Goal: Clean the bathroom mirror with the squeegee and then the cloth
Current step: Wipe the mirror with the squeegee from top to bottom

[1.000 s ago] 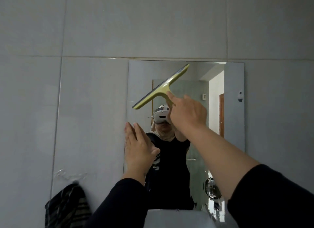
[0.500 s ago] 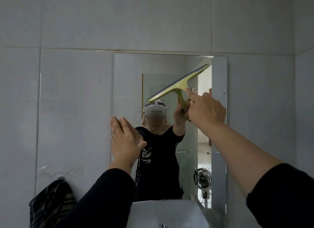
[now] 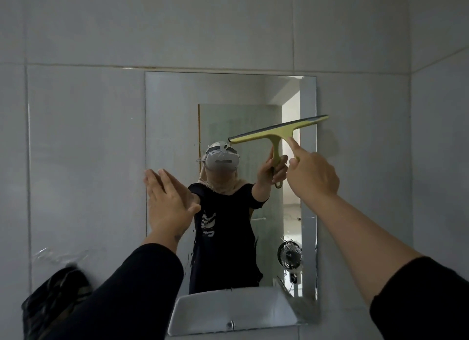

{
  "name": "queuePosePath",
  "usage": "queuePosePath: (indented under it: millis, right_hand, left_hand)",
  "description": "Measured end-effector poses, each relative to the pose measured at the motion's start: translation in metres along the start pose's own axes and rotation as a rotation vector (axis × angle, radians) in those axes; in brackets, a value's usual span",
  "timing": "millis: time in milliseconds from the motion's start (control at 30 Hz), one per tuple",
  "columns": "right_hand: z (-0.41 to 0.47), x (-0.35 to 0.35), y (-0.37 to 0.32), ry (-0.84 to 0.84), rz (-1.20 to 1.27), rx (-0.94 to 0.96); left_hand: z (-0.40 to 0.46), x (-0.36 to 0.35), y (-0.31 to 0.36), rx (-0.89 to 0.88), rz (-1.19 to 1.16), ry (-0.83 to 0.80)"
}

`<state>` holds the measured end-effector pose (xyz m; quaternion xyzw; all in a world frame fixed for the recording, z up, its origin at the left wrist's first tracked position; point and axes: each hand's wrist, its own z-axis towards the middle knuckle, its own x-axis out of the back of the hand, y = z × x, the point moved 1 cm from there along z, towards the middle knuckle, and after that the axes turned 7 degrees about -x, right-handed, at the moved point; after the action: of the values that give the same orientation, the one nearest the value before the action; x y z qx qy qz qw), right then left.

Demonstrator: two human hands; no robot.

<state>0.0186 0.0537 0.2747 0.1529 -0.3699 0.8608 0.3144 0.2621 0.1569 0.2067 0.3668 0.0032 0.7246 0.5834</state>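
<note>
A rectangular frameless mirror [image 3: 172, 111] hangs on the grey tiled wall. My right hand [image 3: 313, 174] grips the handle of a yellow-green squeegee [image 3: 276, 131], its forefinger stretched along the handle. The blade lies against the glass on the mirror's right half, tilted up to the right, its tip past the right edge. My left hand [image 3: 167, 200] presses flat with fingers spread on the mirror's left edge. A dark striped cloth [image 3: 54, 296] hangs at the lower left, below the mirror.
A white basin [image 3: 228, 311] sits under the mirror at the bottom centre. The wall corner [image 3: 408, 162] runs close to the mirror's right side. Streaks and drops show on the lower glass. The mirror reflects a person, a doorway and a small fan.
My right hand has carried the squeegee from the mirror's upper left across to its right side and lower, flattening the blade's tilt. The left hand has stayed on the left edge.
</note>
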Motion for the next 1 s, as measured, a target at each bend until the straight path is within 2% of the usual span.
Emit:
queuePosePath:
  millis: [267, 433, 767, 1000]
  right_hand:
    - [-0.031, -0.042, -0.019, -0.032, 0.248, -0.105]
    - [-0.045, -0.056, -0.055, -0.004, 0.338, -0.032]
    - [-0.067, -0.078, -0.123, -0.089, 0.039, 0.429]
    - [-0.045, -0.062, -0.120, -0.057, -0.195, 0.556]
  left_hand:
    - [0.001, -0.001, -0.003, 0.001, -0.014, 0.003]
    - [-0.006, 0.005, -0.008, 0.037, -0.005, 0.095]
    - [-0.026, -0.012, -0.027, 0.103, -0.037, 0.010]
    - [-0.028, -0.016, -0.029, 0.076, -0.061, 0.037]
